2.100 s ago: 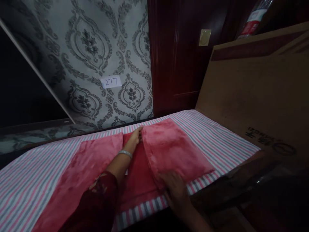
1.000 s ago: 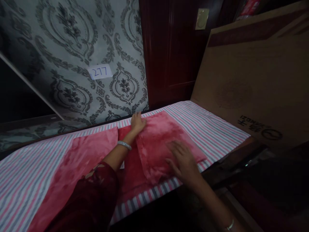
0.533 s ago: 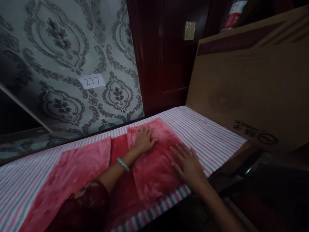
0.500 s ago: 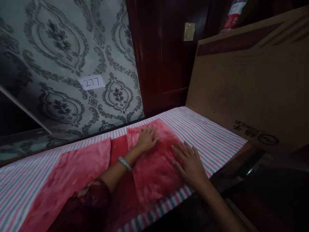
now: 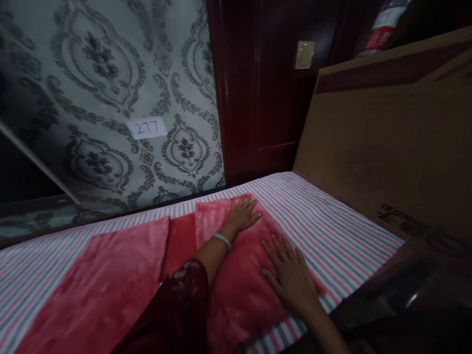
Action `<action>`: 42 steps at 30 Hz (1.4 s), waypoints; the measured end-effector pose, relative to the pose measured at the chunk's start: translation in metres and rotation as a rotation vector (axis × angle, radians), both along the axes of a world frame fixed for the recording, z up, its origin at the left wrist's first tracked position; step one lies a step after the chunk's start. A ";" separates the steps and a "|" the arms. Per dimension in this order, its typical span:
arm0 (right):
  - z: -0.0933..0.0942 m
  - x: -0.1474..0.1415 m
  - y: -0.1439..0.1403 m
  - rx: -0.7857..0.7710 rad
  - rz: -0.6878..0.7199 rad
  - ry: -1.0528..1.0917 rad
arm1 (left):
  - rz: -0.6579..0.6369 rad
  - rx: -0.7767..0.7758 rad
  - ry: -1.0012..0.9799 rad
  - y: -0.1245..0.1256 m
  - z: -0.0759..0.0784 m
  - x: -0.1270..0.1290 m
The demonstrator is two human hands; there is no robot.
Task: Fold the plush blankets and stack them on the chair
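Note:
A plush red-pink blanket (image 5: 236, 275) lies with both side parts folded in toward the middle, leaving a darker red strip between them. My left hand (image 5: 241, 215), a bangle at its wrist, rests flat with spread fingers on the far part of the right-hand fold. Near that fold's right edge, my right hand (image 5: 289, 275) lies palm down on the fabric, fingers apart. Neither hand grips anything. My left forearm and its dark red sleeve cover part of the middle strip.
Beneath the blanket is a striped sheet (image 5: 313, 211). A large cardboard box (image 5: 387, 132) stands at the right, with a bottle (image 5: 381, 29) behind its top edge. Patterned wallpaper bears a paper label (image 5: 148, 128) reading 277. A dark red wooden panel (image 5: 265, 98) carries a switch plate (image 5: 305, 55).
My left hand has slid right along the fold, and my right hand now lies flatter on the blanket's right edge. The view has shifted slightly.

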State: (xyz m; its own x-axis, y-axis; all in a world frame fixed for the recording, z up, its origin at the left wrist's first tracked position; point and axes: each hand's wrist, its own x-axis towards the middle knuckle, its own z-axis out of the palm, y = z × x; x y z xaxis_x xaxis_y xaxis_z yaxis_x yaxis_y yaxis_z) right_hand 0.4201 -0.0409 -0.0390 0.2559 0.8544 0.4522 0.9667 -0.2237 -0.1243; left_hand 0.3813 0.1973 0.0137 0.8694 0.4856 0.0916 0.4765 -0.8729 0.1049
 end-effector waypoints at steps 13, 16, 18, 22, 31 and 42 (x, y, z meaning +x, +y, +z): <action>-0.011 0.002 0.001 0.035 0.002 -0.043 | 0.353 0.007 0.084 0.057 0.017 -0.114; -0.013 0.005 -0.001 0.002 -0.005 -0.018 | 0.358 0.021 0.037 0.061 0.010 -0.119; -0.011 0.011 -0.002 -0.045 0.015 0.020 | 0.361 -0.016 0.045 0.061 0.011 -0.118; 0.022 0.030 0.018 -0.039 0.013 0.110 | 0.355 -0.035 0.073 0.055 0.029 -0.114; 0.113 0.048 0.185 -0.307 -0.054 0.280 | 0.236 0.034 0.102 0.039 0.034 -0.124; 0.038 0.070 0.205 -0.378 -0.013 0.278 | 0.274 -0.010 0.061 0.046 -0.001 -0.132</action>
